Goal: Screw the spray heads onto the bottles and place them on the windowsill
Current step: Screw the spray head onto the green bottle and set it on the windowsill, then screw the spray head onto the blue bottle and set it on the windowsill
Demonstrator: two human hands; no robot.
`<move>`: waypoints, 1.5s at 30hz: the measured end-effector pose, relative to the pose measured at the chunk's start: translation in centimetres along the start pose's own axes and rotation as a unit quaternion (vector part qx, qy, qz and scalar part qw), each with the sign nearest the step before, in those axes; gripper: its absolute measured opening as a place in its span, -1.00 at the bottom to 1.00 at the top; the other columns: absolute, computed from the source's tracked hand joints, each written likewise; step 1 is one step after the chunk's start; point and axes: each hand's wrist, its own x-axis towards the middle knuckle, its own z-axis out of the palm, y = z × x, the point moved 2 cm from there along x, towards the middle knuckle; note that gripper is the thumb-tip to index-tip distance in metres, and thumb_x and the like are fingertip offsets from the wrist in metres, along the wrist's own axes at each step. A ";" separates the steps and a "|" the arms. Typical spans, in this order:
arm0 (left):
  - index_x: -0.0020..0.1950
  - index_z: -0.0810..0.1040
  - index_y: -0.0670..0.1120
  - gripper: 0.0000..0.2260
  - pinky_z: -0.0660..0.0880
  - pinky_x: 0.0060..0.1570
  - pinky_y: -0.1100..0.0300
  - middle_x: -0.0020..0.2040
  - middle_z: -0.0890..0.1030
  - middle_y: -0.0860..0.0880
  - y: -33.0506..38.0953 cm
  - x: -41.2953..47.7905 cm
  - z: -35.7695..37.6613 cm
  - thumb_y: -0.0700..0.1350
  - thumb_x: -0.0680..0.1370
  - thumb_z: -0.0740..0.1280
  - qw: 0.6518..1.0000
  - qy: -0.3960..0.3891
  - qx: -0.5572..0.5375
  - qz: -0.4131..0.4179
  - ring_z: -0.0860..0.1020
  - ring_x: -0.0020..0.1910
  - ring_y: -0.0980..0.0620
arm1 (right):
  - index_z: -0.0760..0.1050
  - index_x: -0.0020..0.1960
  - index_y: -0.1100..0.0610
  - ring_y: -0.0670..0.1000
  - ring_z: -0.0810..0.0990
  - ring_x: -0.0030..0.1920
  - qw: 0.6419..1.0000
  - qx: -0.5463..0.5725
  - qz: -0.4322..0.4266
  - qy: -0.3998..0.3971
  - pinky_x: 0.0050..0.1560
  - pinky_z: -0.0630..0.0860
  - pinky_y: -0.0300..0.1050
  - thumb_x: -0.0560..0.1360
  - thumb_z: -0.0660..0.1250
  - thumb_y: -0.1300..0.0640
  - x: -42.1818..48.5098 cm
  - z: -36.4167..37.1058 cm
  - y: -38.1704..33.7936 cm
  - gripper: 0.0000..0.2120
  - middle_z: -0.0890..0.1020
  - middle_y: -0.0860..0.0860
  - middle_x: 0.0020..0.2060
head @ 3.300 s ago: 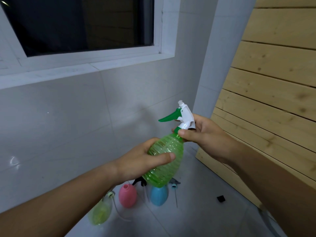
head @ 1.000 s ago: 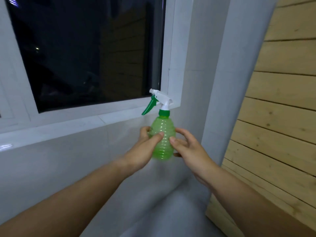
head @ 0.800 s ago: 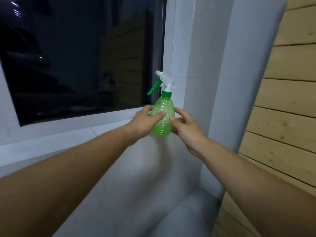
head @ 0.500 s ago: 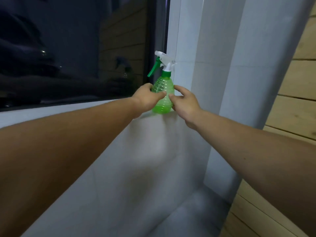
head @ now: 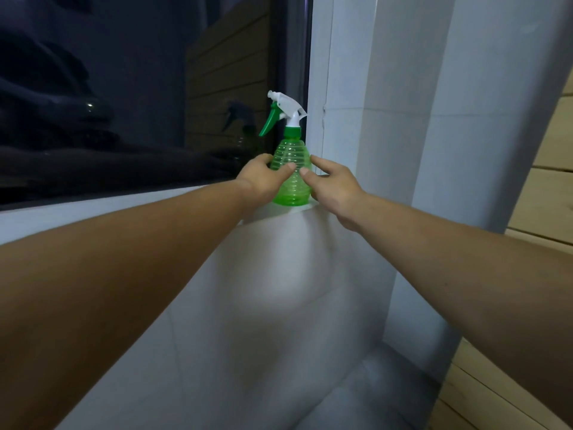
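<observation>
A ribbed green bottle [head: 291, 178] with a white and green spray head [head: 283, 111] on its neck stands upright on the white windowsill [head: 124, 209], in its right corner against the window frame. My left hand [head: 262, 178] wraps the bottle's left side, thumb across the front. On the right side, my right hand [head: 333, 186] has its thumb and fingertips on the bottle. The bottle's base rests on the sill. The other bottles are out of view.
A dark window pane [head: 139, 94] fills the upper left and mirrors the bottle. A white tiled wall [head: 279, 305] runs below the sill. A white pillar [head: 434, 150] stands to the right, with wooden planks [head: 552, 150] beyond it.
Both hands have carried the green bottle up from the floor area to the sill and set it down in the right corner. The floor bottles have left the view.
</observation>
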 end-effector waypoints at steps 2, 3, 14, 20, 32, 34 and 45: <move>0.44 0.50 -0.14 -0.56 0.56 0.34 -0.12 0.28 0.66 -0.16 0.1 -0.1 0.0 0.06 0.63 0.38 1.000 0.001 0.018 0.003 0.65 0.25 -0.19 | 0.38 0.46 0.03 -0.27 0.67 -0.27 1.000 -0.007 0.000 -0.008 -0.32 0.48 -0.50 0.54 0.38 0.04 -0.2 0.0 -0.1 -0.49 0.66 -0.11 -0.14; 0.47 0.46 -0.15 -0.52 0.55 0.35 -0.09 0.30 0.64 -0.14 0.1 -0.2 0.0 0.08 0.64 0.38 1.000 0.004 0.028 0.004 0.63 0.27 -0.19 | 0.35 0.48 0.02 -0.21 0.69 -0.12 1.000 -0.013 0.001 -0.014 -0.19 0.53 -0.44 0.54 0.38 0.01 -0.3 0.1 -0.1 -0.46 0.68 -0.04 -0.04; 0.45 0.37 -0.14 -0.53 0.50 0.22 -0.01 0.21 0.59 -0.14 0.9 -7.1 -1.2 0.11 0.66 0.30 0.993 0.096 0.054 0.050 0.59 0.20 -0.18 | 0.41 0.41 0.00 0.13 0.63 0.14 0.998 -0.038 0.041 0.023 0.27 0.54 0.10 0.53 0.35 -0.08 -6.7 -3.1 0.1 -0.52 0.60 0.12 0.16; -0.01 0.50 0.01 -0.92 0.56 -0.25 0.13 -0.02 0.62 -0.34 -5.7 -17.7 3.6 -0.05 0.67 0.32 0.996 -0.074 -0.039 0.015 0.58 -0.30 0.08 | 0.57 0.08 0.28 0.08 0.57 -0.21 0.986 -0.027 0.159 -0.036 -0.28 0.51 -0.19 0.58 0.31 0.18 -18.2 -4.5 8.0 -0.83 0.61 0.21 -0.12; 0.55 0.21 0.20 0.01 0.45 0.21 0.23 0.46 0.30 0.12 -27.7 -39.2 14.3 0.56 0.22 0.44 0.890 -0.299 -0.069 -0.336 0.41 0.42 0.04 | 0.59 -0.06 0.06 0.11 0.66 -0.16 0.881 -0.120 0.434 -0.145 -0.13 0.61 -0.02 0.52 0.40 0.03 -39.7 -3.4 28.8 -0.89 0.67 0.21 -0.07; 0.64 0.09 0.17 0.21 0.41 0.29 0.19 0.52 0.25 0.11 -29.2 -40.7 14.5 0.52 0.13 0.53 0.894 -0.306 -0.047 -0.324 0.33 0.46 0.06 | 0.60 -0.03 0.08 0.09 0.63 -0.17 0.876 -0.137 0.434 -0.161 -0.15 0.58 -0.06 0.51 0.40 0.02 -41.0 -3.1 30.8 -0.87 0.65 0.16 -0.12; 0.64 0.17 -0.01 0.01 0.38 0.48 0.11 0.57 0.36 -0.03 -35.4 -44.9 18.0 0.03 0.33 0.66 0.912 -0.291 0.099 -0.272 0.38 0.52 -0.01 | 0.43 0.41 0.13 0.15 0.47 0.37 0.834 -0.226 0.463 -0.196 0.31 0.41 -0.04 0.38 0.42 -0.30 -42.7 0.3 41.2 -0.24 0.46 0.15 0.42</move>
